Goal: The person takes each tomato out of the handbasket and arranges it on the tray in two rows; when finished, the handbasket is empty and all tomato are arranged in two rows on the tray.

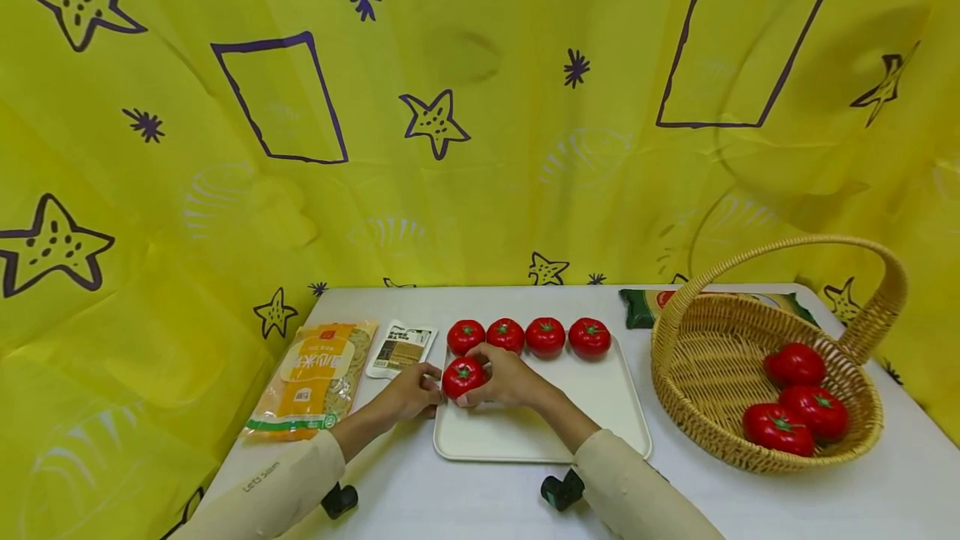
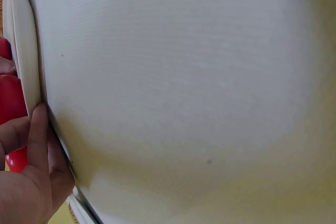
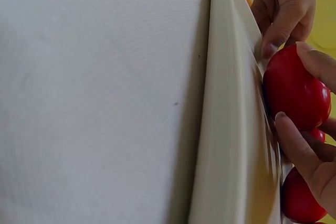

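Note:
My right hand grips a red tomato between thumb and fingers at the tray's left side. In the right wrist view, fingertips press on opposite sides of this tomato, low over the tray. The cream rectangular tray lies on the white table. My left hand holds the tray's left rim, thumb at the inner side and fingers outside. The left wrist view has that hand right at the rim. Along the tray's back edge stands a row of several tomatoes, green stems up.
On the right stands a wicker basket with a tall handle and three tomatoes inside. Behind it lies a green packet. Left of the tray are a small white pouch and an orange-and-clear bag. A yellow patterned curtain hangs behind.

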{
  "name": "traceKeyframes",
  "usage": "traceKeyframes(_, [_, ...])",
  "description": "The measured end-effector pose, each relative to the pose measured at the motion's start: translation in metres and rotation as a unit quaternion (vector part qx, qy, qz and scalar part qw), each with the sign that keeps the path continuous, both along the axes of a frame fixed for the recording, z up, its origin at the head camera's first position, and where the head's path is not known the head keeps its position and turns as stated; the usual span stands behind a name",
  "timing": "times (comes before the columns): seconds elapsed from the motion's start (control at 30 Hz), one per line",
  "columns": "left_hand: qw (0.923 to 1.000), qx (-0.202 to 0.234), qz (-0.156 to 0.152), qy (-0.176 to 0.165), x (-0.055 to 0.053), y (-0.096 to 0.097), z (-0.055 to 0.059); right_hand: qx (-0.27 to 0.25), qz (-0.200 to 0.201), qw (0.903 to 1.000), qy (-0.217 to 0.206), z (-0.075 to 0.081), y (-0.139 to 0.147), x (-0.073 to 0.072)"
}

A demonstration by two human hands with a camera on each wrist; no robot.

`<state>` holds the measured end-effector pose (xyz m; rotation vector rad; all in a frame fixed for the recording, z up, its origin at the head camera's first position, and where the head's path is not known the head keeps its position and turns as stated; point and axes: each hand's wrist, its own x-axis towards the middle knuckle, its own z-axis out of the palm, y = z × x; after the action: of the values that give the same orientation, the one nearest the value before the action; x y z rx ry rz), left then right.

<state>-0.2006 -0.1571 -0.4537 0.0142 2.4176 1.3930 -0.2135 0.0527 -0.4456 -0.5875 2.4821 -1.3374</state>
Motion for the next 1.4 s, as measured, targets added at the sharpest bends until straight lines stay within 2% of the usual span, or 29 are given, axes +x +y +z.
traceKeyframes(0.47, [1.0000, 0.002, 0.004, 0.000, 0.001, 0.002, 0.002, -0.021, 0.026, 0.9994, -0.013, 0.004, 0.007, 0.000])
traceKeyframes(0.8, [1.0000, 0.002, 0.001, -0.001, 0.000, 0.002, 0.002, -0.016, 0.028, 0.9993, -0.018, 0.006, 0.021, 0.005])
traceKeyframes(1.4, [1.0000, -0.005, 0.008, 0.002, 0.002, 0.003, 0.005, -0.012, 0.068, 0.9976, 0.000, 0.026, 0.056, 0.018])
